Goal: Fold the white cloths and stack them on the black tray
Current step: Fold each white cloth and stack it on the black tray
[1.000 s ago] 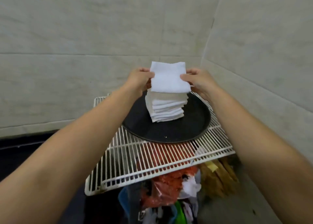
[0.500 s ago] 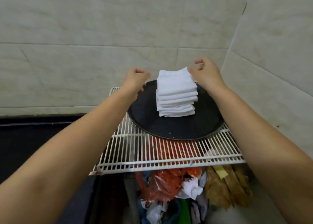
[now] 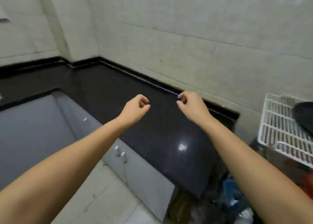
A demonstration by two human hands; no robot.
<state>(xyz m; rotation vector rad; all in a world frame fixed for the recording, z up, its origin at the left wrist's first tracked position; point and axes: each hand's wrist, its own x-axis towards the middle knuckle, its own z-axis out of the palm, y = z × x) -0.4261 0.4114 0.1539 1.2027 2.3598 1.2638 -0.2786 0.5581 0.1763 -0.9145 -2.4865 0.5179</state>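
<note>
On the far left I see grey cabinet fronts below the dark bench, with small metal handles on the doors nearer the middle. The bench runs from the far left corner along the pale tiled wall toward the right, and a spot of light glints on its near part.

My left hand hangs over the bench at mid-frame, fingers curled in toward the thumb, holding nothing. My right hand hangs just to the right of it at about the same height, fingers likewise curled with the fingertips close to the thumb, also holding nothing. The two hands are apart, with bare bench showing between them, and neither touches the surface as far as I can tell.

At the right edge sits the white wire rack, past the end of the bench. Only a dark sliver of the black tray shows on it, cut by the frame. Beneath the rack lies blurred clutter I cannot make out.
</note>
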